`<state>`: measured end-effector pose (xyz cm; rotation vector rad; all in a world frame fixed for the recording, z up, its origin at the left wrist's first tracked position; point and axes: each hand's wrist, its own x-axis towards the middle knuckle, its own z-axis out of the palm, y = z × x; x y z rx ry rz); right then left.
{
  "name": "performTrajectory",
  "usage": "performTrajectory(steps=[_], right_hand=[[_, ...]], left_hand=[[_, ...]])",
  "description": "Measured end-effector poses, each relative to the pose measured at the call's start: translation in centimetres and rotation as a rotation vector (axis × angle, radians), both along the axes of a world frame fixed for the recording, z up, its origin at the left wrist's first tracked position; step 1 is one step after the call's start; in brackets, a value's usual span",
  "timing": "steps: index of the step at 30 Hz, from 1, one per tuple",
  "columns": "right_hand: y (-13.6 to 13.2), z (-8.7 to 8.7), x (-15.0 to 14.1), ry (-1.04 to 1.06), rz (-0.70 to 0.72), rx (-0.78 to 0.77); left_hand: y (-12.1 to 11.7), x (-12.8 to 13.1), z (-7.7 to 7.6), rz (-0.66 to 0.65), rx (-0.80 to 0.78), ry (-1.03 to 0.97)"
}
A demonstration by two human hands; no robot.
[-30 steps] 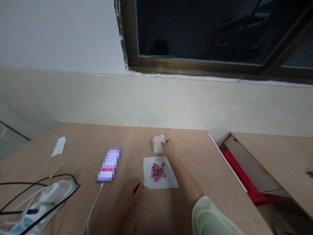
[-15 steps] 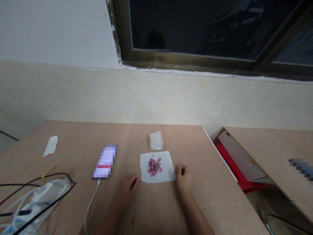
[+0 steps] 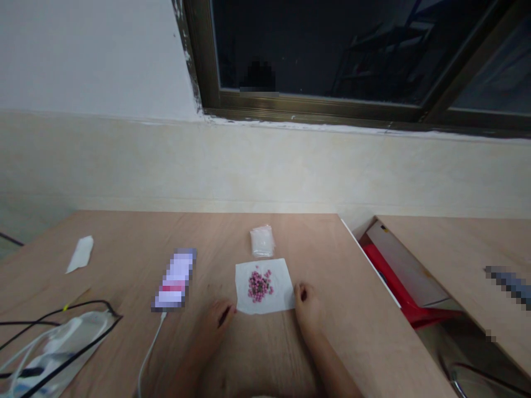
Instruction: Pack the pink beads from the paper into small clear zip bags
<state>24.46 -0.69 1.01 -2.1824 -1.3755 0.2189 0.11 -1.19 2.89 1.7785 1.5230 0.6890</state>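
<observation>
A square white sheet of paper (image 3: 279, 303) lies on the wooden table, with a heap of small pink bead-like pieces (image 3: 259, 286) and darker bits among them. My left hand (image 3: 218, 323) rests at the paper's left edge, fingers curled in; a tiny pink spot shows at its fingertips, too small to tell what it is. At the right edge of the sheet lies my right hand (image 3: 307, 312), also loosely closed, with no object visible in it. Just behind the paper sits a clear plastic packet (image 3: 262, 241).
A lit phone (image 3: 174, 279) with a white charging cable (image 3: 148, 351) lies to the left. Farther left are a power strip (image 3: 78, 342) with black and white cables, and a white paper scrap (image 3: 80, 254). Beyond the table's right edge are a red chair (image 3: 398, 293) and a second table (image 3: 456, 243).
The whole view has shifted slightly as my head moved. Both hands stay in place beside the paper, and the pink pieces look unchanged.
</observation>
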Motion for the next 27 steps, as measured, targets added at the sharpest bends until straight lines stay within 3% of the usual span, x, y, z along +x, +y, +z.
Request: performTrajectory(steps=[21,27], right_hand=[[-0.15,-0.52,0.0,-0.079,0.028,0.053],[-0.09,-0.22,-0.01,-0.079,0.034,0.047]], left_hand=[[-0.12,0.05,0.27,-0.011,0.041,-0.016],[0.14,0.0,-0.47,-0.008,0.038,0.033]])
